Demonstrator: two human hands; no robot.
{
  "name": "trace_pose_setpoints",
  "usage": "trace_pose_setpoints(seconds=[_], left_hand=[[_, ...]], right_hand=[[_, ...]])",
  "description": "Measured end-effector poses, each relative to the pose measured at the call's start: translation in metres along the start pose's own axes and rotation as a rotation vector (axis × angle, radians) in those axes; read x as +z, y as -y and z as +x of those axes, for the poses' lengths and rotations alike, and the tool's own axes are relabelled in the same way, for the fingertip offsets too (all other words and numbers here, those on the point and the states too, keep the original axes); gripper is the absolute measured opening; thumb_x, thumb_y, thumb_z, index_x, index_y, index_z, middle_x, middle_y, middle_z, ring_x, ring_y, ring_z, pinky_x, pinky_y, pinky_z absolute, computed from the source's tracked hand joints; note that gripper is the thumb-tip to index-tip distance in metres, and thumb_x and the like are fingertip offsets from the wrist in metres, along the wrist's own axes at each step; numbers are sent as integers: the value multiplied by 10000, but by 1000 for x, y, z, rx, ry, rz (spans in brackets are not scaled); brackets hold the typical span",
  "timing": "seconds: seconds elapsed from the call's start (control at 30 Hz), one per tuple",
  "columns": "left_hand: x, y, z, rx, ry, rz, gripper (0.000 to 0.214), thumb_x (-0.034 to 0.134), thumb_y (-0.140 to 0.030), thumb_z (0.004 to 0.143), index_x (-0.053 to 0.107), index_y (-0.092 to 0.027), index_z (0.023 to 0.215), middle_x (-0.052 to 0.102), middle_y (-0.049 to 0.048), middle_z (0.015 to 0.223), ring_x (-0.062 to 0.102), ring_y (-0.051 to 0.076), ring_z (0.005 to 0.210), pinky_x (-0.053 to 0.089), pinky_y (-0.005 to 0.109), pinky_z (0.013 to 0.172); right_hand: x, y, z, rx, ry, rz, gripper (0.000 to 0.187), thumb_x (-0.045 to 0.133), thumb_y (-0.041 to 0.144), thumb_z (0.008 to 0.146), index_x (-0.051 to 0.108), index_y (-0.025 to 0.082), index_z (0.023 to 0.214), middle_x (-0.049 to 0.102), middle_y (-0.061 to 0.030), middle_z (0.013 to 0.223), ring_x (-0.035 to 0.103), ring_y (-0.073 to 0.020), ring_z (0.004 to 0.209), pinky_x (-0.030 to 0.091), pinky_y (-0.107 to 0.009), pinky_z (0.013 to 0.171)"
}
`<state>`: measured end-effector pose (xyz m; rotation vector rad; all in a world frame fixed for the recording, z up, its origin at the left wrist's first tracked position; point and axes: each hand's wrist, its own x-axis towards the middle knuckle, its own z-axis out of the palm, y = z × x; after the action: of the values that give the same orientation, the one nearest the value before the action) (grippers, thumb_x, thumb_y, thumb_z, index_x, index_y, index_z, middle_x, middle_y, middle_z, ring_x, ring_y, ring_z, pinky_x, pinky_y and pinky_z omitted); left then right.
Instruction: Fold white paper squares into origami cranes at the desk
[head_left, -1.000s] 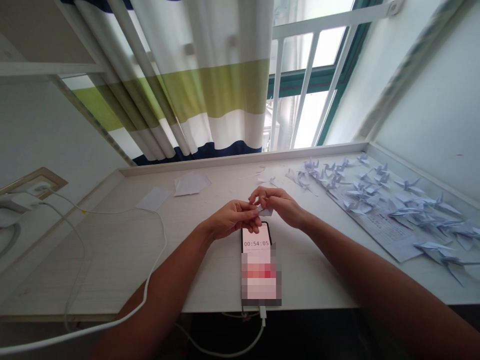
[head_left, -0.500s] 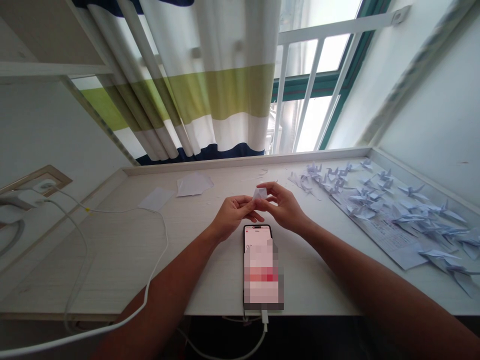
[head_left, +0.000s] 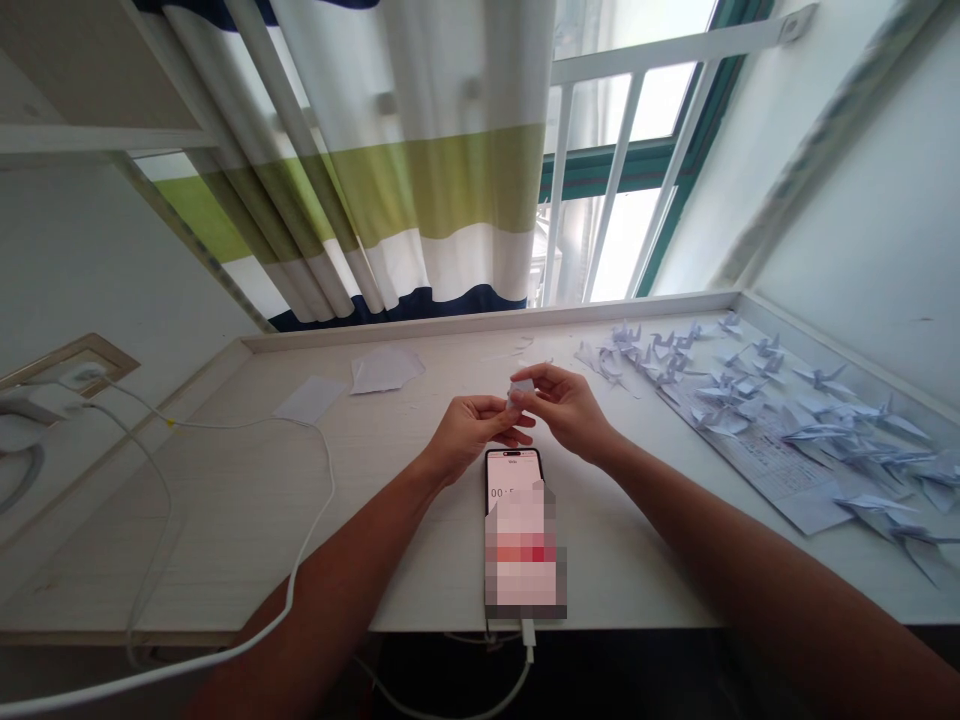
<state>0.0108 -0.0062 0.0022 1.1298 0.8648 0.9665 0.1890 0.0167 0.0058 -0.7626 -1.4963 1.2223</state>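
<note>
A small folded piece of white paper (head_left: 523, 385) is held up between both hands over the middle of the desk. My left hand (head_left: 471, 432) pinches its lower left part, fingers closed. From the right, my right hand (head_left: 564, 405) grips the same paper between thumb and fingertips. The fingers cover much of it, so its exact folded shape is hard to make out. Just below the hands lies a phone (head_left: 514, 475) with its screen lit and partly blurred out.
Many folded paper cranes (head_left: 731, 385) cover the right side, some on a printed sheet (head_left: 757, 460). Stacked white paper (head_left: 386, 370) and a single sheet (head_left: 309, 397) lie at left. A white cable (head_left: 330, 470) loops across the left; another cable (head_left: 529, 635) plugs into the phone.
Both hands stay over the same spot. The right thumb and fingers have shifted slightly on the folded paper, now covering more of it. The view has moved a little.
</note>
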Motion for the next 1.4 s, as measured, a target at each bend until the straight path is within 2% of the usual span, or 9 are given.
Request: trace_pose_setpoints(seconds=[0.1, 0.17, 0.27, 0.37, 0.77, 0.97, 1.1, 1.23, 1.4], left_hand=[[1, 0, -1, -11, -2, -27, 451, 907, -443, 728, 774, -90, 975, 807, 166, 979, 785, 237, 788, 622, 374, 783], [-1, -1, -1, -32, 52, -53, 434, 891, -415, 761, 773, -96, 1030, 803, 169, 1032, 792, 249, 847, 626, 389, 830], [-6, -2, -2, -60, 161, -92, 418, 828, -435, 835, 767, -109, 1089, 789, 181, 1121, 794, 269, 921, 626, 409, 874], [-10, -3, -1, -69, 211, -96, 420, 811, -447, 851, 764, -115, 1103, 779, 189, 1161, 793, 275, 945, 622, 421, 897], [-10, -1, -1, -46, 177, -29, 433, 851, -444, 805, 774, -98, 1054, 803, 177, 1056, 790, 274, 944, 608, 442, 923], [-4, 2, 1, 0, 79, -6, 467, 871, -482, 767, 784, -95, 1012, 814, 152, 941, 790, 263, 888, 607, 436, 903], [-2, 3, 1, 27, 101, -7, 455, 851, -477, 794, 780, -101, 1041, 814, 143, 941, 788, 259, 909, 603, 427, 906], [-1, 5, 0, 27, 140, -23, 398, 837, -441, 821, 779, -106, 1029, 814, 141, 974, 786, 261, 947, 589, 441, 957], [1, 6, -2, -21, 133, -58, 361, 834, -414, 827, 773, -95, 987, 815, 153, 975, 790, 279, 945, 598, 459, 948]], right_hand=[[1, -1, 0, 29, 24, 79, 299, 845, 393, 806, 733, 219, 1022, 764, -34, 934, 735, -190, 904, 612, -361, 821], [1, -1, -1, 53, 39, 111, 313, 848, 392, 805, 735, 221, 1042, 787, -47, 962, 755, -210, 955, 627, -379, 842], [-2, -1, -1, 80, 61, 131, 320, 857, 380, 798, 746, 226, 1056, 805, -52, 976, 769, -211, 944, 640, -379, 828], [-4, -1, 0, 88, 71, 145, 308, 864, 363, 795, 758, 231, 1053, 814, -48, 970, 773, -191, 895, 640, -355, 812], [-2, 2, -1, 50, 46, 103, 291, 862, 370, 789, 766, 225, 1022, 813, -47, 932, 777, -209, 892, 634, -384, 831], [-1, 1, -1, 21, 42, 29, 324, 843, 425, 801, 756, 222, 1039, 792, -42, 902, 761, -218, 879, 632, -386, 789], [1, 1, -2, -23, -9, -68, 346, 854, 460, 783, 756, 227, 1019, 755, -25, 807, 727, -201, 785, 612, -362, 693], [4, 1, -3, -20, -61, -48, 309, 841, 470, 790, 740, 218, 938, 764, -35, 812, 720, -192, 752, 593, -345, 654], [6, 0, -3, -2, -52, 5, 306, 843, 429, 791, 740, 215, 982, 774, -30, 810, 729, -185, 757, 592, -340, 685]])
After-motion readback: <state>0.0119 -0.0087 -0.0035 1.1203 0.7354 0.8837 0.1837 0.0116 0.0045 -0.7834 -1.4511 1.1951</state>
